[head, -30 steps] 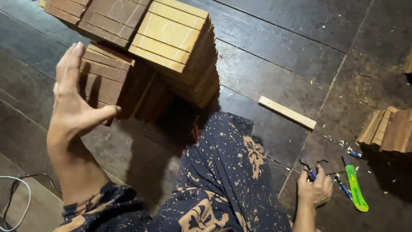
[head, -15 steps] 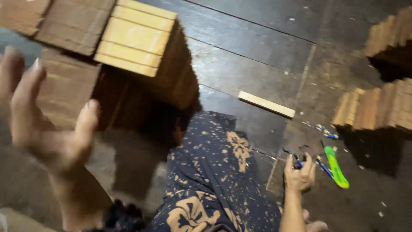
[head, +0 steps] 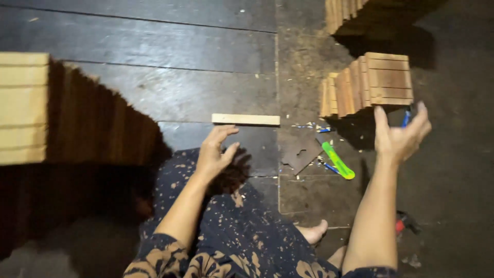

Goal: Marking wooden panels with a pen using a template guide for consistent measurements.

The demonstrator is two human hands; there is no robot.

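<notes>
Head view: the left hand (head: 216, 152) hovers open and empty over the dark floor (head: 170, 46), just short of a loose wooden strip (head: 246, 119). The right hand (head: 399, 135) is raised, fingers spread, beside a row of slatted wooden panels (head: 368, 82); a small blue object behind it may be pinched, though this cannot be confirmed. A green cutter (head: 338, 160) lies between the hands. Risk: a careless sweep could topple the panels. No containers are visible.

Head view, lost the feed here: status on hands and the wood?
Left hand open, empty, near pale loose wooden slat. Right hand open, reaching stacked brown wooden slat panels. Nothing between.
</notes>
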